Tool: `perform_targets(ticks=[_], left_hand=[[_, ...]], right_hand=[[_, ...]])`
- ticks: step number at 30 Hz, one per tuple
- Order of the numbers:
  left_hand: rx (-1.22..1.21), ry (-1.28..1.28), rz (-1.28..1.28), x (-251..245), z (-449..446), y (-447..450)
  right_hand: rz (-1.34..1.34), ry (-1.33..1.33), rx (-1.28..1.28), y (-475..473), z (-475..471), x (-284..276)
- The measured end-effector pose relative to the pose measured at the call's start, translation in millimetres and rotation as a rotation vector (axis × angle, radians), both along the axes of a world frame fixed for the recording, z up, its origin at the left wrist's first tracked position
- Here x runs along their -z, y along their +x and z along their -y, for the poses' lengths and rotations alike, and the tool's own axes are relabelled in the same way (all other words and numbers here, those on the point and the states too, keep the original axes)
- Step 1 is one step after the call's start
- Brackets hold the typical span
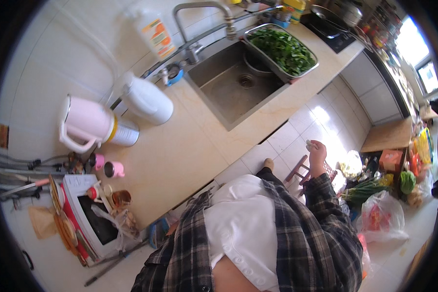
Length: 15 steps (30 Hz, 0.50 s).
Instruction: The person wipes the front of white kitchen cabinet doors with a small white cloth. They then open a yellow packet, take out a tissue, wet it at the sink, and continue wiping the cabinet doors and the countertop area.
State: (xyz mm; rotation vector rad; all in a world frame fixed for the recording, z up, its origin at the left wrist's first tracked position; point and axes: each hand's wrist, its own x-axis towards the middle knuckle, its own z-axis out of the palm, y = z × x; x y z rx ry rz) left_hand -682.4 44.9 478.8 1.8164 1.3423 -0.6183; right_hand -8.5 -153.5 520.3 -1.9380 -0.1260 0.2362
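Note:
My right hand (pixel 318 155) is raised above the tiled floor, its fingers closed on a small whitish thing (pixel 310 145) that is too small to name. Only a bit of my left hand (pixel 173 229) shows beside the plaid sleeve, at the counter's edge; its fingers are hidden. In front of me runs a beige counter (pixel 189 146) with a steel sink (pixel 224 89). A metal-rimmed rectangular basket (pixel 315 67) of leafy greens (pixel 283 49) rests across the sink's far right end, under which a round pan partly shows. The faucet (pixel 197 5) arches over the sink.
A white jug (pixel 149 100), a pink jug (pixel 89 118) and pink cups (pixel 114 169) stand on the counter's left part, near a microwave (pixel 95 215). A stove (pixel 332 34) lies beyond the sink. Right of me are a small stool (pixel 299 169), green onions (pixel 365 191) and plastic bags (pixel 383 215).

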Motion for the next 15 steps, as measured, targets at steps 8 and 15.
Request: perform_targets(ticks=[8,15], left_hand=[[0.000,0.014,-0.110,-41,20,102],[0.046,0.086,-0.125,-92,34,265]], right_hand=[[0.151,-0.325,-0.083,110,13,-9],[0.505,-0.269,-0.226,222,-25,-49]])
